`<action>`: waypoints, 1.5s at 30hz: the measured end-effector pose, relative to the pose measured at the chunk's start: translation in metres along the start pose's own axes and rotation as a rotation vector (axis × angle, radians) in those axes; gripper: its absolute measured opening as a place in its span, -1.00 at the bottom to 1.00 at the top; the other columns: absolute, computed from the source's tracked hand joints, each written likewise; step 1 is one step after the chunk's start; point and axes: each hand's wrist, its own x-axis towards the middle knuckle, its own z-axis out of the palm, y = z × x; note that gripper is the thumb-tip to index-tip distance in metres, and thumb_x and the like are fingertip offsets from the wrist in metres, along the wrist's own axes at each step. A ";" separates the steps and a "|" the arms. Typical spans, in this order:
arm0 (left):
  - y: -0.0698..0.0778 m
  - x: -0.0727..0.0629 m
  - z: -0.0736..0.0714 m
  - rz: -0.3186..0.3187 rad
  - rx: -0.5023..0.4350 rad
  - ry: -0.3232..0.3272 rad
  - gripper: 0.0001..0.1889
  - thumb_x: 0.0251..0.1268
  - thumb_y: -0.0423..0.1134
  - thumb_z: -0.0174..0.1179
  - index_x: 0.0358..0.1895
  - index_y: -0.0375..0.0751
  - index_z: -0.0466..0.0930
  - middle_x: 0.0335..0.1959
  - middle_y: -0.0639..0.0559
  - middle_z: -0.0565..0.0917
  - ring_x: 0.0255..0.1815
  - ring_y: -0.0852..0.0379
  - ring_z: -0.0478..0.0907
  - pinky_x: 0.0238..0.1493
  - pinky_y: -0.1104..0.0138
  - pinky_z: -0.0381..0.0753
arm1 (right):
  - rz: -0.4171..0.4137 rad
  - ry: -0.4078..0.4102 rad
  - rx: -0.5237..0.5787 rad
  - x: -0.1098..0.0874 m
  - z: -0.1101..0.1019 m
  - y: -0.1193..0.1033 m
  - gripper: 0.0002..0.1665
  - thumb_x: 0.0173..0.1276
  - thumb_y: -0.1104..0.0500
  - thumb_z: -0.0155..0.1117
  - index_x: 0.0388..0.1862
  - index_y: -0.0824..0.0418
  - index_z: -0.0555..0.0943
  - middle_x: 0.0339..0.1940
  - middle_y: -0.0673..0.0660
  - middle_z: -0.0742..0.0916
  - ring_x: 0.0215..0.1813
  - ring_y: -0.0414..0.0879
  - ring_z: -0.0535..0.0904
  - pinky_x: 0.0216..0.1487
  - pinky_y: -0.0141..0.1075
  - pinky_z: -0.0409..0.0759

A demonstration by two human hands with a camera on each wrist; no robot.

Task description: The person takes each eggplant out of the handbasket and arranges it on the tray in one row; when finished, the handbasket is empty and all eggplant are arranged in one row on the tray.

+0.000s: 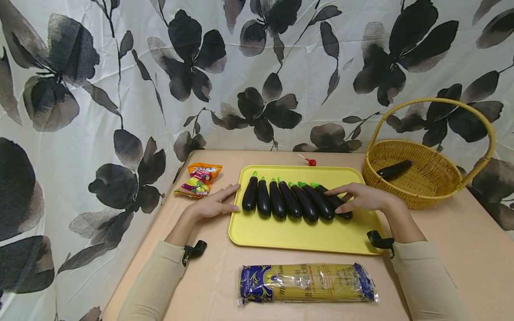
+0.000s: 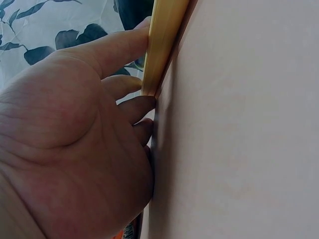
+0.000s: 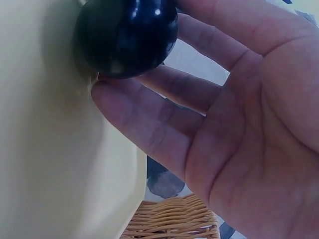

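Observation:
A row of several dark purple eggplants (image 1: 294, 203) with green stem ends lies on a yellow tray (image 1: 277, 236) in the head view. My right hand (image 1: 366, 197) holds the rightmost eggplant (image 3: 127, 40), its thumb on the near side and fingers around the far side. That eggplant lies slanted against its neighbour, and its rounded end fills the top of the right wrist view. At the tray's left rim, my left hand (image 1: 210, 206) rests with extended fingers; the left wrist view shows its fingertips on the tray's edge (image 2: 167, 40).
A wicker basket (image 1: 409, 198) with one dark eggplant (image 1: 395, 170) inside stands right of the tray. An orange snack bag (image 1: 199, 179) lies to the left, a red lollipop (image 1: 311, 162) behind. In front is a packet of spaghetti (image 1: 307, 282).

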 end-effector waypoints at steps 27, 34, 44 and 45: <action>0.003 -0.001 -0.002 -0.003 -0.014 -0.009 -0.06 0.38 0.17 0.34 0.71 0.18 0.01 0.76 -0.04 -0.14 0.76 -0.11 -0.37 0.72 -0.10 -0.40 | -0.011 0.557 0.055 -0.009 -0.019 0.004 -0.28 0.56 -0.04 0.29 0.61 0.08 0.38 0.52 0.27 0.51 0.39 0.29 0.51 0.28 0.17 0.56; 0.002 -0.001 -0.002 0.001 -0.012 -0.014 -0.06 0.38 0.16 0.34 0.71 0.18 0.01 0.76 -0.04 -0.13 0.76 -0.12 -0.38 0.71 -0.11 -0.41 | 0.071 0.680 0.059 -0.015 -0.026 0.007 -0.20 0.56 -0.08 0.27 0.68 0.02 0.26 0.45 0.34 0.47 0.38 0.31 0.42 0.37 0.35 0.40; 0.000 0.000 -0.001 0.004 -0.008 -0.012 -0.06 0.39 0.16 0.33 0.71 0.18 0.01 0.76 -0.02 -0.13 0.76 -0.11 -0.38 0.71 -0.11 -0.40 | 0.201 0.822 0.051 -0.025 -0.047 0.023 -0.14 0.59 -0.17 0.18 0.70 0.13 0.20 0.56 0.46 0.36 0.48 0.49 0.26 0.36 0.45 0.30; 0.000 0.000 -0.001 0.005 -0.007 -0.012 -0.07 0.39 0.16 0.33 0.71 0.18 0.01 0.76 -0.02 -0.13 0.76 -0.11 -0.38 0.71 -0.12 -0.40 | 0.213 0.825 0.049 -0.026 -0.050 0.025 -0.15 0.59 -0.17 0.17 0.69 0.14 0.20 0.56 0.47 0.35 0.48 0.50 0.26 0.36 0.46 0.30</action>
